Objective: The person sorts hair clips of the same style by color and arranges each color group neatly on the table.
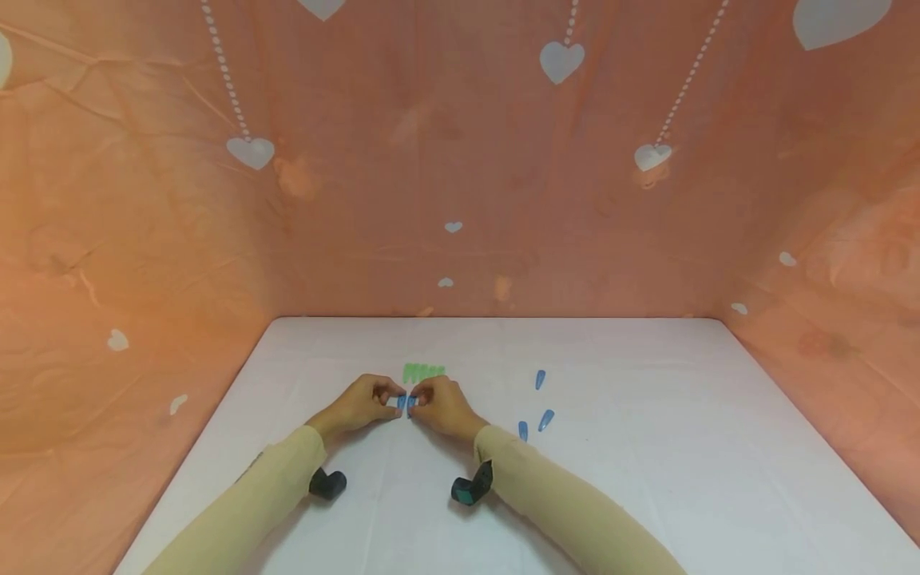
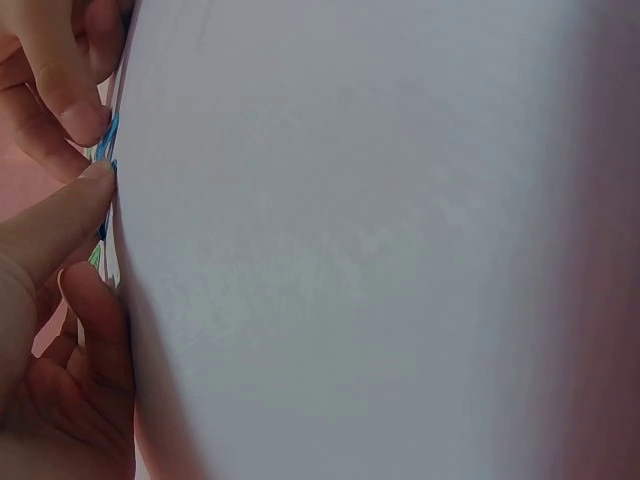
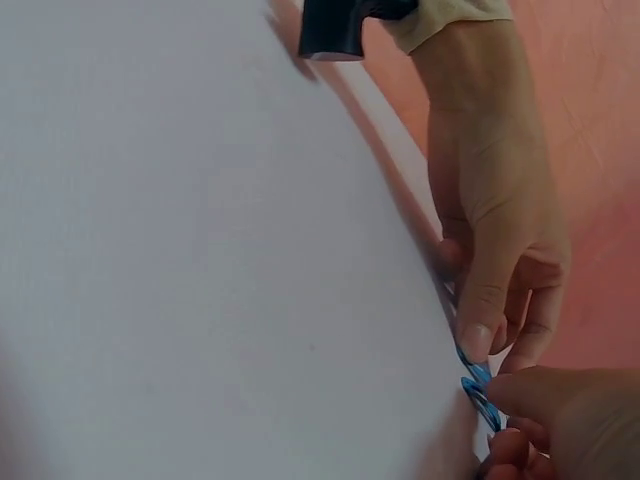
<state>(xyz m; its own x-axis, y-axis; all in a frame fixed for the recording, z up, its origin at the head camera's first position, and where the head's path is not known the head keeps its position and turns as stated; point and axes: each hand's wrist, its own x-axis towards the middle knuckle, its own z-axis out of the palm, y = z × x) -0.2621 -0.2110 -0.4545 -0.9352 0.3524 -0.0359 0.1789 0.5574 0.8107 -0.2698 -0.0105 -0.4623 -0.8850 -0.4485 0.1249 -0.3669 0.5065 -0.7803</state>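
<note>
Two slim blue teardrop-shaped snap hair clips lie side by side on the white table, a narrow gap between them in the head view. My left hand (image 1: 362, 404) pinches the left blue clip (image 1: 402, 402) between thumb and fingers. With its thumb and index finger, my right hand (image 1: 447, 409) pinches the right blue clip (image 1: 411, 406). Just beyond the hands is a row of several green clips (image 1: 424, 373), set close together. The right wrist view shows a blue clip (image 3: 483, 403) at the fingertips, partly covered by them.
Three more loose blue clips lie to the right: an upper one (image 1: 541, 379), a slanted one (image 1: 546, 420) and one (image 1: 523, 431) beside the right sleeve. The white table (image 1: 683, 447) is enclosed by an orange cloth (image 1: 460, 160) with pale hearts.
</note>
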